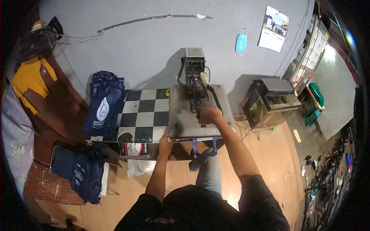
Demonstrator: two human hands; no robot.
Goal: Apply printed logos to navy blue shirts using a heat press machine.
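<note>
A heat press (184,106) with a broad, flat, grey top plate stands in front of me against the wall. My right hand (210,115) is closed round the press's lever handle, above the front part of the plate. At the plate's front left corner is my left hand (166,144), its fingers bent against the edge; what they pinch there is hidden. Two blue bag straps (195,146) hang out from under the plate's front edge, and the rest of that bag is out of sight beneath it.
Left of the press, a stack of navy bags (101,104) lies on the checkered tabletop (148,106). More dark bags (79,171) rest on a brown surface lower left. A glass-sided cabinet (269,106) stands to the right. Under the table is a white plastic bag (139,168).
</note>
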